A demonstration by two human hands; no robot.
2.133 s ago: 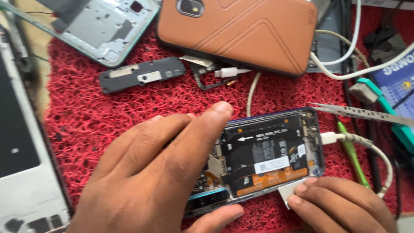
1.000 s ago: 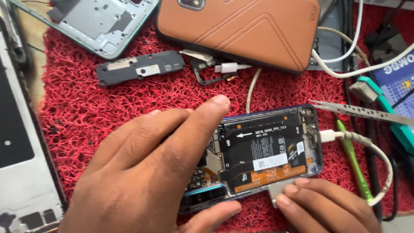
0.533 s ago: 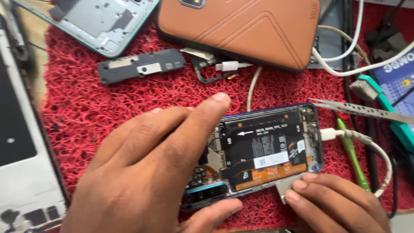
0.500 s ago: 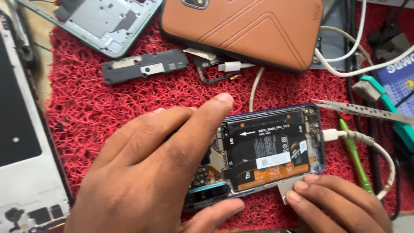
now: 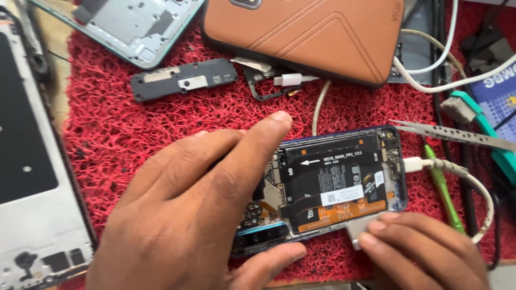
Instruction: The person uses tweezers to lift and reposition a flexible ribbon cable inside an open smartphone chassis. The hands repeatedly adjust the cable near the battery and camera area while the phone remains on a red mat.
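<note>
The left hand holds the open phone tight, but a hard push could snap its thin parts.

A red mesh mat carries an opened phone and brown-cased phone.

Soft, even daylight fills the scene, bright enough to show the loops of the red mat crisply, and the only shadows are faint, short ones under the left hand and along the lower edge of the brown phone case. A pale sheen washes out the white cable and the grey phone frame at the left edge, which looks slightly overexposed. The opened phone in the middle is sharp, while the right hand and the top corners look a little soft.
</note>
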